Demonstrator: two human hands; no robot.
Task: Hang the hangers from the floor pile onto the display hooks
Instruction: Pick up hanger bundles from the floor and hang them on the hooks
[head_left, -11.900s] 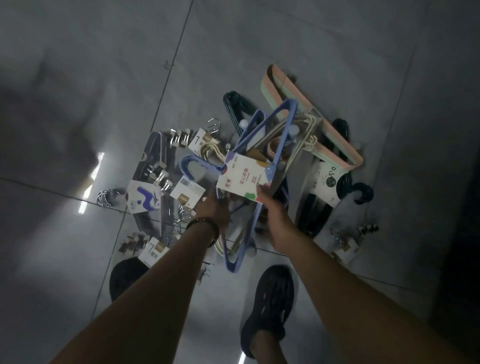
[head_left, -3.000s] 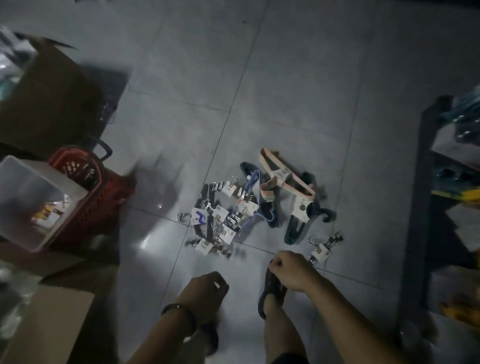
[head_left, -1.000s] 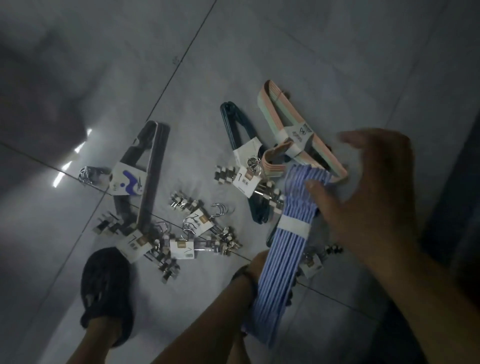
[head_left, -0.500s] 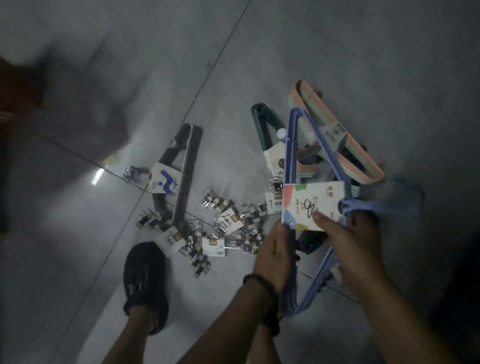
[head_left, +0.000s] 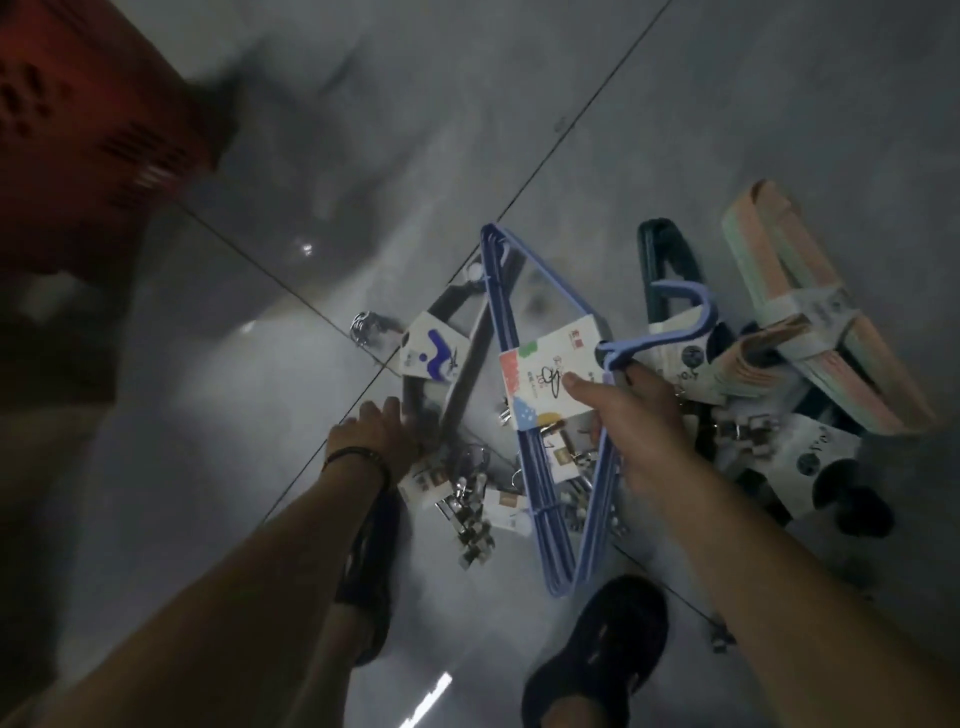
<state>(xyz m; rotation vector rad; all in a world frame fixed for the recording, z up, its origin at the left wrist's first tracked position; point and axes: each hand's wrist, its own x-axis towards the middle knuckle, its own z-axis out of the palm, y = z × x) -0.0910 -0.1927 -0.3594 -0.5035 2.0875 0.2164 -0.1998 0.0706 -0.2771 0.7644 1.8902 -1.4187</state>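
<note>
My right hand grips a bundle of blue hangers by its white label, thumb on the card, and holds it above the floor pile. My left hand reaches down to a grey hanger bundle with a white and purple label and closes on its lower end. More bundles lie on the floor to the right: a pink and green bundle and a dark green one. Small metal clip hangers with cards lie under the blue bundle.
A red plastic basket stands at the upper left, blurred. My two feet in dark shoes stand on the grey tiled floor just in front of the pile. No display hooks are in view.
My left hand has let go of the blue bundle and moved left to the grey hangers. The right hand alone keeps the blue bundle. The view has swung left, showing the red basket.
</note>
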